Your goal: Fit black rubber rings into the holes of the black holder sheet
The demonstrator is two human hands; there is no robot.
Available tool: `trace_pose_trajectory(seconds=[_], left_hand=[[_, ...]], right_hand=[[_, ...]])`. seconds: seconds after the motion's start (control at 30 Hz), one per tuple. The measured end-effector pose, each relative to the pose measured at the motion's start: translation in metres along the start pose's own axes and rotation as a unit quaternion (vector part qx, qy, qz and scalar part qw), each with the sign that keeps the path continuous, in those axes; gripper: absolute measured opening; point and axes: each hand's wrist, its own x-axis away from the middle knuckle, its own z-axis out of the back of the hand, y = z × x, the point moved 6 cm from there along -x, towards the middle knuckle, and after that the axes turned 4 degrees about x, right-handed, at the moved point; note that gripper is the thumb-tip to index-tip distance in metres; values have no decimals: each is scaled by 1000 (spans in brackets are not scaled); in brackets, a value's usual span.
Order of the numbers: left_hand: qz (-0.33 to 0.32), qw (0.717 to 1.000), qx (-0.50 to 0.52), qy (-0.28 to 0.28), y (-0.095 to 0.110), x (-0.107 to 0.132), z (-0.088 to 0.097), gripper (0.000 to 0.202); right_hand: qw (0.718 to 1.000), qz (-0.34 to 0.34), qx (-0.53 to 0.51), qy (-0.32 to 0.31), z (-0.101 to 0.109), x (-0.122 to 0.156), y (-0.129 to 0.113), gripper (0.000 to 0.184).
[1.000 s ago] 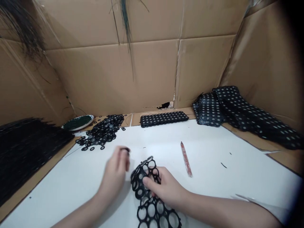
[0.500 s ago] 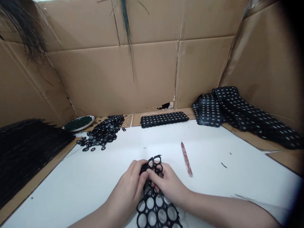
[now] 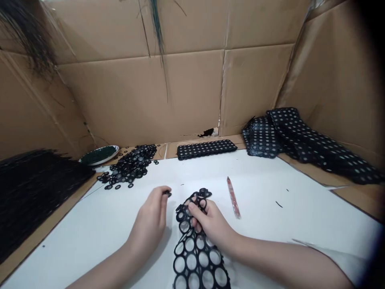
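Observation:
My right hand (image 3: 215, 226) pinches the upper end of a strip of joined black rings (image 3: 197, 252), whose rows run down toward the bottom edge of the view. At the strip's top, several rings are bunched and overlap above my fingers. To the left and apart from the strip, my left hand (image 3: 149, 214) is closed in a pinch. A small black ring-like piece (image 3: 167, 193) sticks out at its fingertips; whether it is one ring or more I cannot tell.
Loose black rings (image 3: 132, 164) lie heaped at the back left, beside a plate of dark green material (image 3: 99, 155). A red pencil-shaped tool (image 3: 233, 197) rests right of my hands. Folded ring strips (image 3: 207, 149) line the back, with more ring fabric (image 3: 315, 140) at right. Black fibres (image 3: 39, 192) fill the left.
My left hand has let go of the strip and moved left, with a small black piece in its fingertips. The right hand still grips the strip, its top end now more exposed.

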Motion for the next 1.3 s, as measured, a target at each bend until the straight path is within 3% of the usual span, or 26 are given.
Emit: trace_pose_trajectory(seconds=[0.17,0.5,0.57,0.67,0.73,0.77,0.83,0.93,1.17,1.3], left_hand=[[-32,995,5,-98,8,14,-29,26],[39,972,150,-179,7,8,-29,23],[67,976,164,-128,-2,-2,-17,24],[91,980,164,59,-19,-14,17,25],[64,980,129,137,-18,-13,31,25],[45,986,97,128,-13,-12,30,24],[8,999,33,35,2,-6,13,21],[-28,995,1,-92,20,9,-15,20],[24,977,87,-193,20,21,-32,22],[42,972,103,-209,18,21,-35,24]], right_hand=[[999,-11,-33,-7,-2,-2,2,28],[999,20,26,-39,-2,4,-10,19],[998,26,32,-38,-2,4,-10,20],[1000,13,28,0,4,1,-7,19],[1000,3,14,16,6,-1,-5,18],[1000,0,5,15,6,-1,-4,18],[1000,-2,-12,3,5,0,-3,19],[1000,17,-12,1,4,1,-5,19],[999,50,-6,9,4,2,-7,13],[998,65,3,9,5,2,-6,11]])
